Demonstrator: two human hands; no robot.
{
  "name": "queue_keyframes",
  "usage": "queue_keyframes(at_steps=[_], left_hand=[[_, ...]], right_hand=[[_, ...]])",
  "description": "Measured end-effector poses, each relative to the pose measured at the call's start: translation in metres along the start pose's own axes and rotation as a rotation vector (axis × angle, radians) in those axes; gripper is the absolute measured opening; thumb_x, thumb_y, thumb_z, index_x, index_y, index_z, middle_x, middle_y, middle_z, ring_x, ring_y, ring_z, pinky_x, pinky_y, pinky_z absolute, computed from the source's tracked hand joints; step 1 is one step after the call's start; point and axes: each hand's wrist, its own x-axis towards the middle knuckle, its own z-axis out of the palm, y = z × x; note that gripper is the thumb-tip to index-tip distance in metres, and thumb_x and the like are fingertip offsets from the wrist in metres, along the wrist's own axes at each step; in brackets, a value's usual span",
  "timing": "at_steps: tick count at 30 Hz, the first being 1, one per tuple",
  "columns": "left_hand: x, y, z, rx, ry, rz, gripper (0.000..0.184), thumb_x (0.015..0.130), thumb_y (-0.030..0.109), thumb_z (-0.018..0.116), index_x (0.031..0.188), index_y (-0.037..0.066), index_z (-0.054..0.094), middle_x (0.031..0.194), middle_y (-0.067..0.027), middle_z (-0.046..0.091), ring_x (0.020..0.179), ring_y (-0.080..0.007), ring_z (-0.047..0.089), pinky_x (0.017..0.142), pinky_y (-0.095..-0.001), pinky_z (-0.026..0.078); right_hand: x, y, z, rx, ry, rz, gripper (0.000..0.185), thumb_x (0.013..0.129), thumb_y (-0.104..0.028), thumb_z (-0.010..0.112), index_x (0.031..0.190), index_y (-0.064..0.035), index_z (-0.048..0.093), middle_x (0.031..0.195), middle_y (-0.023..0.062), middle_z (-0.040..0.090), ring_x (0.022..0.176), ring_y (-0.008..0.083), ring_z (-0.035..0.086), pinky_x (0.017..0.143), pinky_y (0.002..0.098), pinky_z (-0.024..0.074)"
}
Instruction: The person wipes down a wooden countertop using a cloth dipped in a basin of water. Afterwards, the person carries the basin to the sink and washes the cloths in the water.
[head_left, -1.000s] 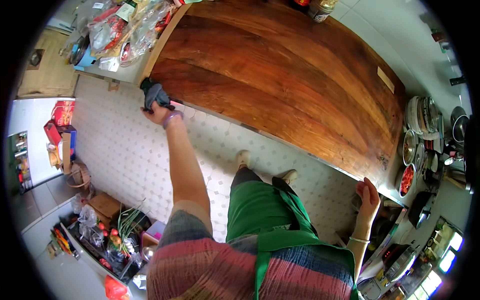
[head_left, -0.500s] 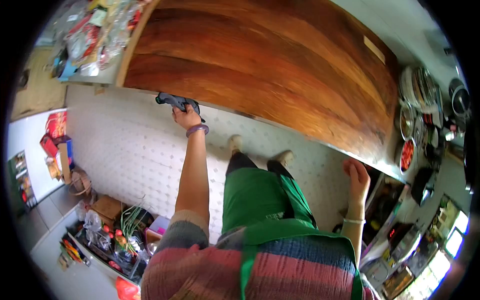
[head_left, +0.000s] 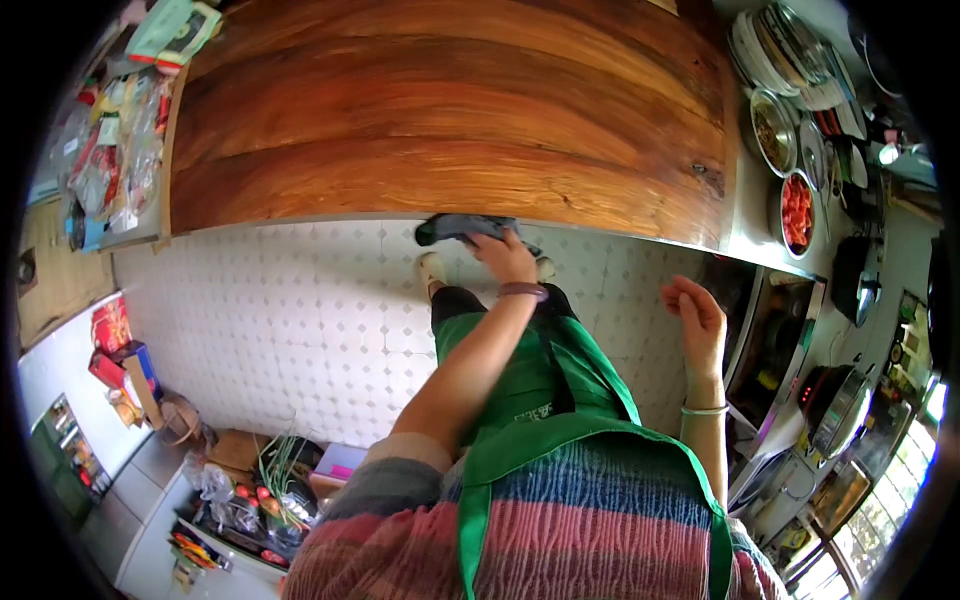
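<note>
My left hand (head_left: 505, 258), with a bangle at the wrist, is closed on a dark grey cloth (head_left: 465, 229). The cloth lies against the front edge of the wooden tabletop (head_left: 450, 120), above my feet as I look down. My right hand (head_left: 697, 318) hangs in the air to the right, close to the counter front. Its fingers are loosely curled in, and nothing shows in them.
Metal bowls, one with cut red food (head_left: 797, 212), and stacked plates (head_left: 765, 60) stand right of the tabletop. Packets (head_left: 120, 140) crowd its left end. A tray of vegetables (head_left: 250, 510) sits behind on the left. An open cabinet (head_left: 775, 335) is by my right hand.
My left hand and the cloth have moved right along the table's front edge. The view has turned, so the tabletop sits more level. My right hand stays curled in the air.
</note>
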Motion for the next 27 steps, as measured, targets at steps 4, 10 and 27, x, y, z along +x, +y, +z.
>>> queue_keyframes(at_steps=[4, 10, 27], left_hand=[[-0.074, 0.009, 0.057, -0.010, -0.068, 0.086, 0.062, 0.086, 0.011, 0.053, 0.136, -0.010, 0.023, 0.128, -0.0347, 0.040, 0.117, -0.0467, 0.040, 0.102, -0.0490, 0.031], [-0.152, 0.015, 0.108, -0.090, -0.407, 0.082, 0.059, 0.088, 0.014, 0.054, 0.135, -0.009, 0.026, 0.132, -0.0292, 0.041, 0.120, -0.0441, 0.039, 0.105, -0.0468, 0.026], [-0.179, 0.111, 0.052, -0.616, -2.159, -1.324, 0.052, 0.086, 0.029, 0.049, 0.125, -0.005, 0.046, 0.118, -0.0176, 0.057, 0.101, -0.0301, 0.060, 0.083, -0.0449, 0.052]], right_hand=[[-0.007, 0.012, -0.031, 0.059, 0.066, -0.003, 0.025, 0.095, -0.006, 0.050, 0.116, 0.0027, 0.060, 0.099, 0.0080, 0.067, 0.090, 0.0134, 0.062, 0.081, 0.0261, 0.0496], [-0.052, 0.032, -0.063, 0.027, 0.262, 0.042, 0.025, 0.094, -0.007, 0.052, 0.116, 0.0024, 0.060, 0.098, 0.0085, 0.067, 0.090, 0.0133, 0.062, 0.083, 0.0264, 0.0492], [-0.225, 0.067, -0.025, 0.362, 0.914, 0.137, 0.024, 0.094, -0.007, 0.054, 0.114, 0.0032, 0.060, 0.098, 0.0092, 0.067, 0.090, 0.0148, 0.064, 0.080, 0.0264, 0.0514]])
